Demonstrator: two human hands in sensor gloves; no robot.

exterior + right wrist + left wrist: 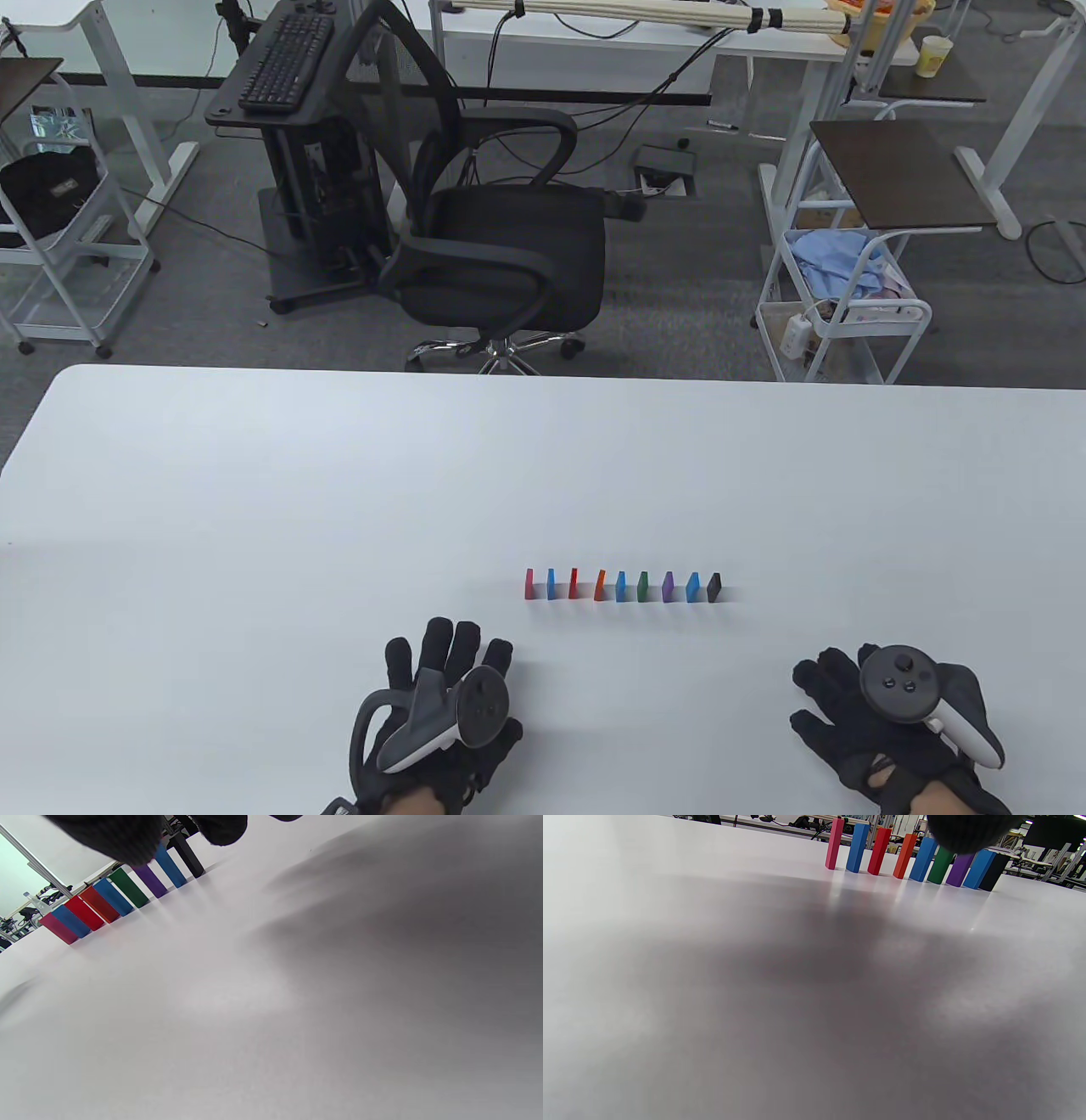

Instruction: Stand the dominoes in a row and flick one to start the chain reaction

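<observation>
Nearest to us, our left hand and right hand rest on the white bench, both well short of the dominoes. Each grip is slack, with fingers spread, fairly straight and holding nothing. The right hand sits palm down, its fingers angled toward the left.

The dominoes stand in a row between the hands and a little farther out. There are nine of them, upright and evenly spaced, running from the pink one at the left end to the black one at the right (the left wrist view shows them all standing with gaps between).

We judge the standing step done, and only the flick is left. The next move calls for one finger brought up to an end domino, probably the black one since the right hand lies on that side. The tap should run along the row and not across it, light enough to tip the domino into its neighbour.
</observation>
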